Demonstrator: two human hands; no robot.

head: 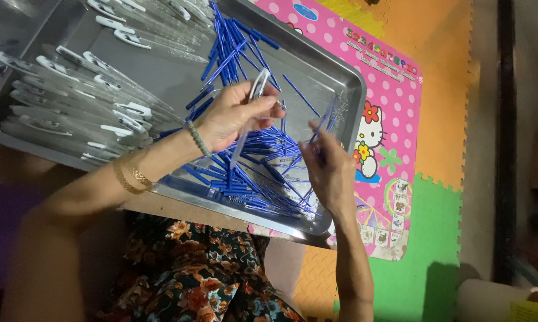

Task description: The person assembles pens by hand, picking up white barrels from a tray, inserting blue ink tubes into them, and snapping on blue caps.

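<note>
Resting over the near edge of the metal tray (346, 89), right hand (328, 170) has its grip closed on a thin blue refill (323, 122). Left hand (233, 116), w/ grip closed on a clear pen barrel (249, 113), is above tray's blue refill pile (251, 173). Clear barrels w/ white clips (84, 113) fill tray's far left; pink mat (394, 101) lies under tray.

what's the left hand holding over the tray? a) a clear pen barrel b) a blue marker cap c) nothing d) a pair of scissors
a: the left hand grips a clear pen barrel in its fingers, above the blue refills piled in the metal tray.
</note>
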